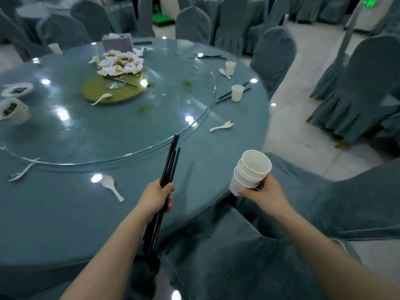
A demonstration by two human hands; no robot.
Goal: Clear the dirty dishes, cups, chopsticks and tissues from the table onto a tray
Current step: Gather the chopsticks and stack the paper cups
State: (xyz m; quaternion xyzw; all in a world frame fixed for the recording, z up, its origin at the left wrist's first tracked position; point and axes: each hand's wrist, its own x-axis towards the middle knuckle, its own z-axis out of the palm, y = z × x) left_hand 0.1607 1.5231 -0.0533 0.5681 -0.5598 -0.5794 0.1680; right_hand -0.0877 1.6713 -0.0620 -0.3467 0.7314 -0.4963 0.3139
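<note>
The fingers (167, 191) of the left hand (154, 197) are wrapped tight around a bunch of long black chopsticks (170, 161), which point up and away over the table. The fingers (243, 192) of the right hand (267, 191) are curled around a stack of white paper cups (249, 169), held just past the edge of the round table with the blue-green cloth (65, 213).

This looks like the gathering step: both hands are full, and no tray shows here.

Close by on the table lie a white plastic spoon (111, 187) and another white spoon (221, 126) off to the right. Further along the right side stands a white cup (237, 93) next to a pair of dark chopsticks (225, 96), and beyond it one more white cup (230, 67). On the big glass turning plate (129, 131) sits a heap of dirty white tissues (120, 63), and two white dishes with dark food (15, 98) wait at the far left.

Next, I think the hands must either stack another cup and add more chopsticks, or go put this load on the tray. With both hands full, picking up more could be tricky, and the cup stack may slip.
</note>
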